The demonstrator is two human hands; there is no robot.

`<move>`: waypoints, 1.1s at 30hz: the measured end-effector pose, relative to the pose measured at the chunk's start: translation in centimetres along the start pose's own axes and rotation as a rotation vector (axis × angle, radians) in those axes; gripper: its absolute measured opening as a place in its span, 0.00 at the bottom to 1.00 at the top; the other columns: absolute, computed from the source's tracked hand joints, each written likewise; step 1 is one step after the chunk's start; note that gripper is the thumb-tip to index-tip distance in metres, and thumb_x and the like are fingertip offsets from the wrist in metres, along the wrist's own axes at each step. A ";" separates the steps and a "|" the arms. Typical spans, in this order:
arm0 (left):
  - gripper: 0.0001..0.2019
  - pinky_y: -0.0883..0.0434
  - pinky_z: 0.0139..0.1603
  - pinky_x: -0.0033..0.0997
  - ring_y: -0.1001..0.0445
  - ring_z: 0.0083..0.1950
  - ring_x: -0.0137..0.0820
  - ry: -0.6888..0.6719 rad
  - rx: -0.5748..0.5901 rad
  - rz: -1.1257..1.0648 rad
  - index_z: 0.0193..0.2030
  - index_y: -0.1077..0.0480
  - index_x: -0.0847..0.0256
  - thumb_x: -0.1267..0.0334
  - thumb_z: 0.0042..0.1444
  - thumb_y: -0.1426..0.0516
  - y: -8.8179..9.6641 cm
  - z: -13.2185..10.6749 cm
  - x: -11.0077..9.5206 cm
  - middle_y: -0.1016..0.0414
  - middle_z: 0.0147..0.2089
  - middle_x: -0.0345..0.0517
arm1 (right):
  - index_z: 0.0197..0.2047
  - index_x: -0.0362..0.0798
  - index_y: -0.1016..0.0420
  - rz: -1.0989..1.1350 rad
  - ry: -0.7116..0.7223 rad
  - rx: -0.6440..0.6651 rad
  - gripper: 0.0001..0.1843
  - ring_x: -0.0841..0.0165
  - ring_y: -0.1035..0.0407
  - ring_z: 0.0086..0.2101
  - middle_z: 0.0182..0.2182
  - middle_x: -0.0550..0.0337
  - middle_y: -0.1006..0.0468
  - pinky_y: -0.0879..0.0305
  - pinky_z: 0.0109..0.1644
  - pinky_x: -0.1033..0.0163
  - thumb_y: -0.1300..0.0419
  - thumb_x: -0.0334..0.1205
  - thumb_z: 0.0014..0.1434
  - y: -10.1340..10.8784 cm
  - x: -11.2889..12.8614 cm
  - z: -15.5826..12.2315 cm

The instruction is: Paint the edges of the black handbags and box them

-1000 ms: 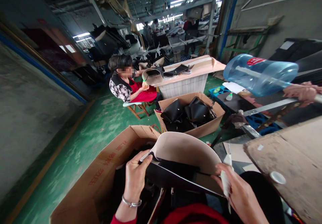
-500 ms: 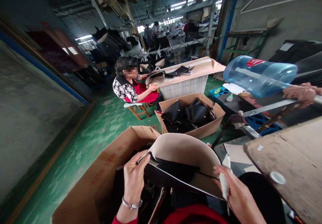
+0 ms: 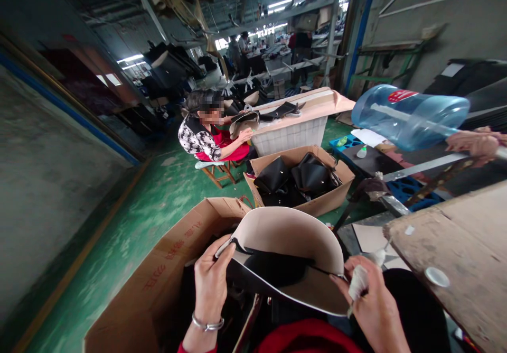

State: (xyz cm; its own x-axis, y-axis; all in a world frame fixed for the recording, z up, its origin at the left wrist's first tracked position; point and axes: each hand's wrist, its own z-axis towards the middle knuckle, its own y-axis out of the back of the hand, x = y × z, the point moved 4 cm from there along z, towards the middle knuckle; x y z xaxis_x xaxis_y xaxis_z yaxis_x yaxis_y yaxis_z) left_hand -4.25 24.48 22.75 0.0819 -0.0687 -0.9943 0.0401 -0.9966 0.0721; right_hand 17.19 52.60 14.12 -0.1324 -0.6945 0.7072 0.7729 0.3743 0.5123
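left hand (image 3: 212,273): thumb and fingers pinch the left corner of a black, beige-lined, wide-mouthed bag (image 3: 289,263). round silver metal bangle (image 3: 207,322) on that wrist. right hand (image 3: 374,300): fingers gripping the bag's right end, a crumpled white cloth (image 3: 358,280) bunched in the same hold. bag spread between the 2 hands, mouth upward, curved back edge above the front edge.

left of the bag, a large brown cardboard carton (image 3: 154,273) with red print; dark contents, too dim to tell. beyond, a smaller brown cardboard box (image 3: 328,200) holding shiny black folded pieces (image 3: 311,173). past that, a seated co-worker (image 3: 198,136) in red apron, hands at another beige-lined piece (image 3: 240,126). to the right, a transparent blue plastic bottle (image 3: 407,118), sideways.
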 end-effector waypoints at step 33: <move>0.17 0.27 0.37 0.30 0.22 0.36 0.37 -0.198 -0.152 0.352 0.42 0.18 0.60 0.48 0.53 0.34 2.1 -0.3 1.1 0.16 0.38 0.45 | 0.48 0.50 0.27 0.128 -0.049 0.017 0.17 0.60 0.19 0.36 0.39 0.52 0.18 0.22 0.38 0.62 0.36 0.55 0.68 0.7 1.7 -0.6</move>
State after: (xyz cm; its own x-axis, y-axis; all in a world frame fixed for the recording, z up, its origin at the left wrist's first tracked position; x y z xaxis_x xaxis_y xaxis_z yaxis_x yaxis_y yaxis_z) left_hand -3.76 22.35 21.84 -0.0757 -0.4259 -0.9016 0.1910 -0.8936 0.4061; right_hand 17.87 51.29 15.43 -0.0642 -0.6096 0.7901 0.7748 0.4685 0.4245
